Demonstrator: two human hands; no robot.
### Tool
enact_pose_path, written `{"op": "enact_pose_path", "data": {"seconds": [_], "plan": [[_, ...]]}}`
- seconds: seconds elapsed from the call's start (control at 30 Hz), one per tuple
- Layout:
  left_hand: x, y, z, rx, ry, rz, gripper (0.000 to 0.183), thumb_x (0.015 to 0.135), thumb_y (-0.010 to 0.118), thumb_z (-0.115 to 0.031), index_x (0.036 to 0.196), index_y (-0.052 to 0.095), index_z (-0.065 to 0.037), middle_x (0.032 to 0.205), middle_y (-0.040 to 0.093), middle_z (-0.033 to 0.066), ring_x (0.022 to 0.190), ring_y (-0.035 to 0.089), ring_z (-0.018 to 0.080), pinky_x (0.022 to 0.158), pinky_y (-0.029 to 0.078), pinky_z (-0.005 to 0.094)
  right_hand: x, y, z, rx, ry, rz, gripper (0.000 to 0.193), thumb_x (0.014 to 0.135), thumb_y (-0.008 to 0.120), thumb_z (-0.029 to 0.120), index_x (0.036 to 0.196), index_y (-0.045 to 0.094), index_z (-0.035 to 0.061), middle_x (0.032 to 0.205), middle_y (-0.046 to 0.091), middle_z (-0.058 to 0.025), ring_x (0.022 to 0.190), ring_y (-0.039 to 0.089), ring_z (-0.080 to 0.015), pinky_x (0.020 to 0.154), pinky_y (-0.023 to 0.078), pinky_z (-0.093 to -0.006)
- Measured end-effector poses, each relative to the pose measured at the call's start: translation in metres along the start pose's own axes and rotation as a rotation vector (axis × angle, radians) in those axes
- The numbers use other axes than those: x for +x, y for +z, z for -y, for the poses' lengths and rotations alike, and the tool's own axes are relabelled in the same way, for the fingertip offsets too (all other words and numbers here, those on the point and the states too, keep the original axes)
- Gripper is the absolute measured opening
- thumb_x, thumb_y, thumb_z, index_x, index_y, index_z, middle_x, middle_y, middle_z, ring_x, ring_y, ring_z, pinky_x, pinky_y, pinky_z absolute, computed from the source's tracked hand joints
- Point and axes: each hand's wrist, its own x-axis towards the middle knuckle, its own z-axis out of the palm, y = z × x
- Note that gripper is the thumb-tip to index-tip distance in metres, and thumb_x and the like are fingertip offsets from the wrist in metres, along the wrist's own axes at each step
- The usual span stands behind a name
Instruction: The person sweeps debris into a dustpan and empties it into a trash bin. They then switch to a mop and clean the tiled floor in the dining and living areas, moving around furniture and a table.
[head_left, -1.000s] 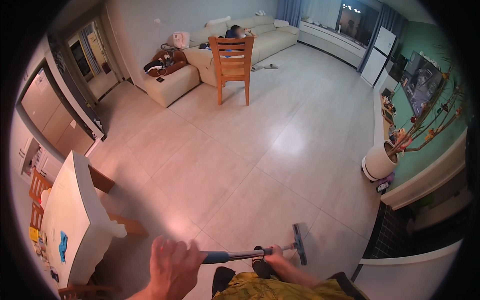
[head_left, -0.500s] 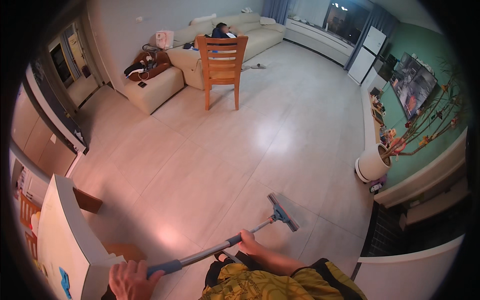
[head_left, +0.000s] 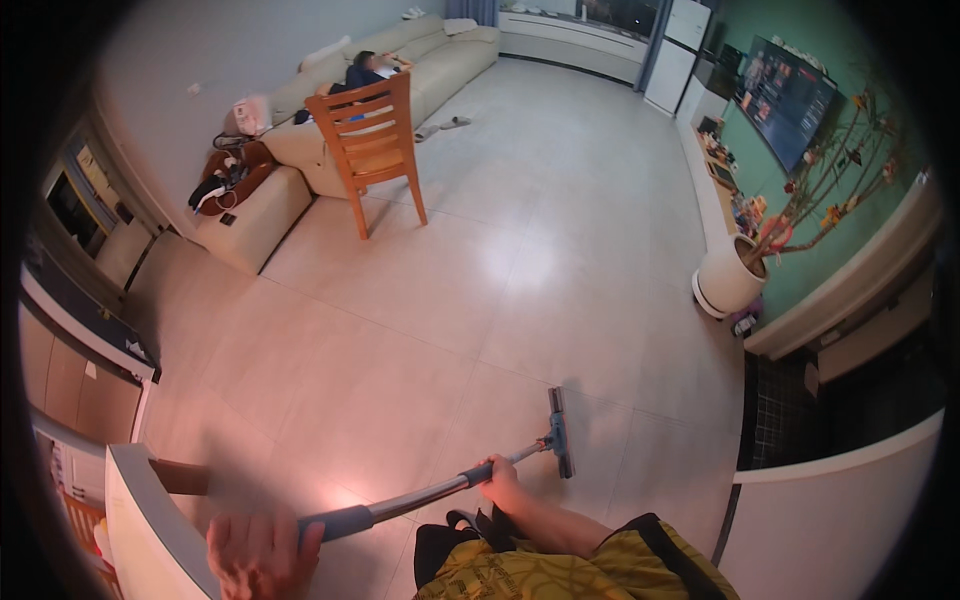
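A floor mop with a silver pole [head_left: 420,497] and grey grips slants across the lower middle of the view. Its flat blue-grey head [head_left: 558,434] rests on the pale tiled floor [head_left: 400,330]. My left hand [head_left: 262,555] is closed around the grey grip at the pole's upper end, near the lower left. Farther down, my right hand [head_left: 499,484] wraps the pole just beyond the second grip, a short way from the mop head. A dark shoe on my foot shows partly below the pole.
Close on the left stands a white-topped table [head_left: 150,530]. A wooden chair [head_left: 368,145] stands before the cream sofa [head_left: 435,75], where a person reclines. To the right are a potted plant [head_left: 728,278], a wall-mounted television [head_left: 785,100] and a dark doorway [head_left: 785,410].
My view has swung, so the chair and sofa sit farther left. The mop head has turned to lie more nearly lengthwise away from me. Both hands keep hold of the mop.
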Motion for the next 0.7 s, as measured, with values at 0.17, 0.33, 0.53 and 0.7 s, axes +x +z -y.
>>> {"op": "enact_pose_path", "data": {"seconds": [0.17, 0.33, 0.53, 0.7], "plan": [[0.037, -0.013, -0.022, -0.030, 0.316, -0.221, 0.032, 0.079, 0.042, -0.032, 0.066, 0.053, -0.005, 0.048, 0.044, 0.0058, 0.044, 0.042, 0.0162, 0.058, 0.033, 0.0297, -0.008, -0.039, 0.043, 0.197, -0.082, 0.045, 0.012, 0.070, 0.042, 0.004, 0.077, 0.033, 0.0040, 0.063, 0.041, -0.0086, 0.056, 0.044, -0.0194, 0.058, 0.043, -0.0344], [0.040, -0.036, -0.042, 0.002, 0.647, -0.576, 0.033, 0.080, 0.040, -0.033, 0.065, 0.054, -0.007, 0.049, 0.047, 0.0034, 0.048, 0.045, 0.0138, 0.066, 0.034, 0.0283, -0.060, -0.079, 0.062, 0.427, -0.183, 0.040, 0.015, 0.071, 0.042, 0.010, 0.080, 0.031, 0.0046, 0.068, 0.042, -0.0086, 0.058, 0.045, -0.0190, 0.058, 0.044, -0.0324], [0.049, -0.082, -0.111, -0.292, 0.782, -0.794, 0.019, 0.075, 0.051, -0.027, 0.068, 0.055, -0.009, 0.058, 0.051, 0.0024, 0.065, 0.048, 0.0149, 0.078, 0.033, 0.0359, -0.097, -0.185, 0.102, 0.426, -0.390, 0.221, 0.007, 0.068, 0.045, 0.010, 0.061, 0.043, 0.0075, 0.062, 0.048, -0.0052, 0.058, 0.047, -0.0178, 0.064, 0.041, -0.0313], [0.044, -0.092, -0.203, -0.949, 0.669, -0.960, 0.066, 0.061, 0.067, -0.027, 0.111, 0.028, -0.010, 0.111, 0.033, 0.0154, 0.101, 0.037, 0.0314, 0.081, 0.031, 0.0472, -0.138, -0.251, 0.132, 0.737, -0.548, 0.347, 0.006, 0.069, 0.047, 0.007, 0.064, 0.044, 0.0088, 0.064, 0.048, -0.0034, 0.060, 0.049, -0.0168, 0.061, 0.042, -0.0302]]}}
